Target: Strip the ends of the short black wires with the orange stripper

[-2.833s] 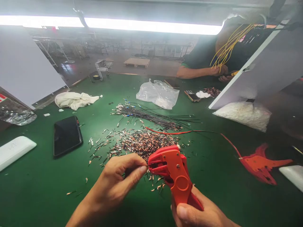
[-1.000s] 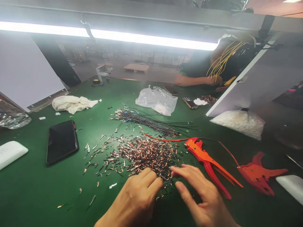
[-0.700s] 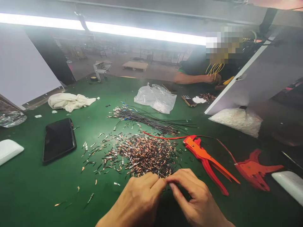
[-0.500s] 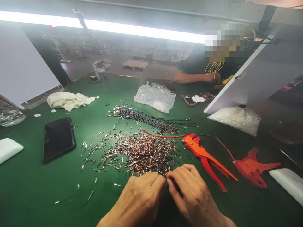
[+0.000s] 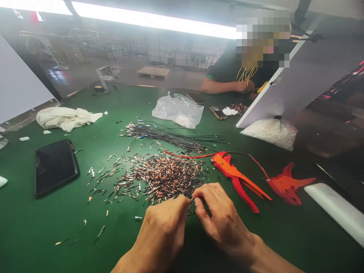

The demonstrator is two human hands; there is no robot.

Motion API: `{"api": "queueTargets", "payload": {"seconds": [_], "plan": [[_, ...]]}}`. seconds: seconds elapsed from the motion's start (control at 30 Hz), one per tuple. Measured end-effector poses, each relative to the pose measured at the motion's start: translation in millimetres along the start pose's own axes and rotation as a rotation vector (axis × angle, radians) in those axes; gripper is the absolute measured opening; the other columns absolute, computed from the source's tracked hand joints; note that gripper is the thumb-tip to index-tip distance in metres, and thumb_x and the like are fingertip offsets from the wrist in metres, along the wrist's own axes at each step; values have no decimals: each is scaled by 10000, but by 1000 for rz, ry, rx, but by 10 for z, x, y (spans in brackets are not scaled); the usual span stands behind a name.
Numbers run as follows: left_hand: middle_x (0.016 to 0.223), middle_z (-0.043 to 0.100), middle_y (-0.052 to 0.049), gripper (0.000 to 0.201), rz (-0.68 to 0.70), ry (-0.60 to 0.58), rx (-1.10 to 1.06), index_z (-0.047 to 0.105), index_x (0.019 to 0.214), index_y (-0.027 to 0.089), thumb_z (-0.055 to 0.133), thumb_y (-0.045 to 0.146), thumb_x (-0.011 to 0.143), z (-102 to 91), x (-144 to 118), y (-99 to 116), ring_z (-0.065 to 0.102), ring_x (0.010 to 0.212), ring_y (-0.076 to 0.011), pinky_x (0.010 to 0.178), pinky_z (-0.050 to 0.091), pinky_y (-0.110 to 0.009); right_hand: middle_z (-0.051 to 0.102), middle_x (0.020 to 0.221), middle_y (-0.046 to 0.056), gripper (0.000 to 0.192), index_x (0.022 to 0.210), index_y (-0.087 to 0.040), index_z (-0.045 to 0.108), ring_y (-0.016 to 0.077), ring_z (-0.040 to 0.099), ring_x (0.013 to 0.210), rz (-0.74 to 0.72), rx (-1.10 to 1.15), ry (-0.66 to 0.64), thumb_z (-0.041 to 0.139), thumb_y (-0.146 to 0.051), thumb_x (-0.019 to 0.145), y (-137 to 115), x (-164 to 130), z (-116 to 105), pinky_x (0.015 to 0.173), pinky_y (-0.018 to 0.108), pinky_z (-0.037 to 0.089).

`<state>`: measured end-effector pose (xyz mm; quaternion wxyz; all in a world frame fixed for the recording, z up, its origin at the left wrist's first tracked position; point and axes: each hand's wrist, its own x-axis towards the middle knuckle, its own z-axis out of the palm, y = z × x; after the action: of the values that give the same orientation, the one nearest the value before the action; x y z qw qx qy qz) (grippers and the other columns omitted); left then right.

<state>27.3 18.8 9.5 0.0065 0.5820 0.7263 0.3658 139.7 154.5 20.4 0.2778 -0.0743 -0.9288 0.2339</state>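
Observation:
My left hand (image 5: pixel 165 223) is closed at the near edge of a pile of short wire offcuts (image 5: pixel 170 174), black with bare copper ends. Close beside it, my right hand (image 5: pixel 222 214) has thumb and index finger pinched together. The fingertips of both hands nearly meet; whatever lies between them is too small or hidden to make out. Behind the pile lies a bundle of long black wires (image 5: pixel 167 136) with metal terminals and some blue marks. To the right rest red-orange wire strippers (image 5: pixel 236 178) and a second red-orange wire stripper (image 5: pixel 288 184).
At left lie a black phone (image 5: pixel 57 167) and a cream cloth (image 5: pixel 66 117). Farther back are a clear plastic bag (image 5: pixel 179 110) and another phone (image 5: pixel 218 112). A white bag (image 5: pixel 273 132) sits by the upright white panel (image 5: pixel 298 83). Across the table a person (image 5: pixel 222 72) handles yellow wires.
The camera view has turned slightly, so the table's things appear shifted left and a little up. My hands stay by the pile, with a slightly wider gap between their fingers.

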Motion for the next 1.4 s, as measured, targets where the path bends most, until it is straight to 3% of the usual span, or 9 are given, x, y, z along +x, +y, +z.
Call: {"api": "queueTargets", "payload": {"seconds": [0.23, 0.53, 0.67, 0.77, 0.83, 0.93, 1.1, 1.27, 1.4], "plan": [[676, 609, 39, 187, -126, -58, -334, 586, 867, 203, 452, 123, 970, -105, 90, 60, 531, 534, -77, 525, 404, -162, 551, 722, -10, 296, 844, -188, 589, 152, 506, 677, 700, 1034, -219, 583, -472, 927, -28, 30, -105, 664, 284, 433], [692, 665, 21, 197, -116, -43, -380, 655, 820, 184, 513, 134, 948, -134, 146, 100, 598, 593, -88, 577, 456, -162, 558, 677, -18, 342, 792, -184, 593, 146, 492, 674, 712, 1114, -184, 635, -504, 906, -60, 24, -135, 689, 282, 420], [663, 606, 17, 201, -93, 6, -252, 630, 769, 176, 521, 102, 921, -114, 130, 75, 555, 597, -104, 561, 438, -185, 589, 737, 2, 287, 829, -203, 574, 165, 536, 708, 568, 836, -221, 525, -448, 969, -6, 41, -196, 702, 300, 453], [681, 596, 12, 167, -93, 69, -195, 614, 799, 166, 527, 82, 913, -93, 107, 11, 557, 617, -110, 582, 446, -200, 662, 1041, 86, 215, 1086, -214, 585, 246, 598, 984, 337, 233, 2, 515, -382, 972, 214, 87, -373, 892, 401, 465], [703, 611, 4, 146, -75, 99, -166, 614, 831, 163, 530, 78, 916, -95, 107, -24, 565, 645, -122, 601, 452, -217, 643, 1147, 142, 356, 1207, -188, 555, 317, 570, 1087, 332, -190, 85, 527, -440, 957, 447, 80, -534, 960, 497, 438], [735, 645, -4, 125, -10, 145, -89, 618, 889, 169, 538, 79, 919, -140, 156, -30, 555, 684, -146, 637, 447, -260, 603, 1243, 207, 585, 1261, -145, 547, 405, 566, 1114, 444, -617, -88, 614, -567, 862, 774, -31, -750, 907, 552, 476], [722, 652, 10, 147, 46, 197, 1, 612, 922, 190, 524, 73, 925, -258, 336, 18, 530, 654, -151, 655, 430, -302, 616, 1195, 234, 619, 1226, -111, 570, 470, 584, 1117, 674, -610, -531, 680, -529, 784, 924, -222, -855, 831, 582, 499], [780, 710, -8, 112, 8, 201, -101, 627, 905, 185, 539, 121, 934, -212, 425, -22, 621, 676, -149, 621, 487, -275, 638, 1044, 240, 280, 970, -125, 607, 470, 609, 1032, 710, -484, -569, 550, -355, 821, 926, -123, -886, 866, 595, 455], [787, 720, -35, 99, -70, 259, -156, 659, 921, 161, 562, 140, 928, -117, 378, -66, 654, 648, -139, 567, 503, -244, 681, 908, 176, 266, 927, -162, 574, 349, 690, 874, 760, -271, -575, 389, -346, 874, 898, -28, -1047, 791, 487, 527]]}}
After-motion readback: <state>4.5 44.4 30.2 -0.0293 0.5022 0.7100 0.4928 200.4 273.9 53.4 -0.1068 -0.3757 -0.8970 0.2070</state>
